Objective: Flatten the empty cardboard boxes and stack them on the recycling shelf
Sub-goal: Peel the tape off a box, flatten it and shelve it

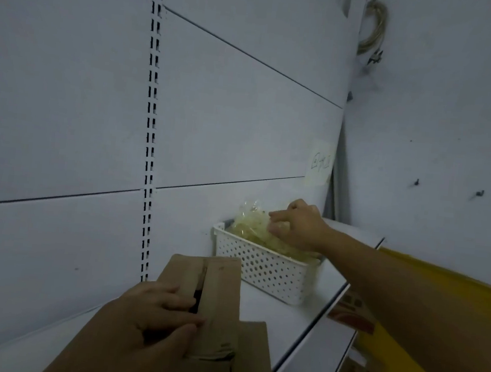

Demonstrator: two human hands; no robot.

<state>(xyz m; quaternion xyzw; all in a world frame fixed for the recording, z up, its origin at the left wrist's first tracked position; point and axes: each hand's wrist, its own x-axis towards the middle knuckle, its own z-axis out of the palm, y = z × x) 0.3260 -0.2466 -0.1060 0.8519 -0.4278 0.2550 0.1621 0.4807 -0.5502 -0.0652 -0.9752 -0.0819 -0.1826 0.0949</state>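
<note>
A flattened brown cardboard box (221, 297) lies on the white shelf (294, 322), its flaps pointing away from me. My left hand (153, 318) holds its near left part, thumb on top and fingers along a flap edge. Further back on the shelf stands a white perforated basket (263, 270) with a clear bag of pale yellow contents (252, 225) in it. My right hand (297, 224) reaches over the basket and its curled fingers grip the top of that bag.
A white panelled back wall with a slotted upright (150, 134) rises behind the shelf. A paper label (321, 161) is stuck near the right corner. Yellow surfaces and a printed carton (351, 316) lie below the shelf's right edge. A coiled cable (373, 27) hangs above.
</note>
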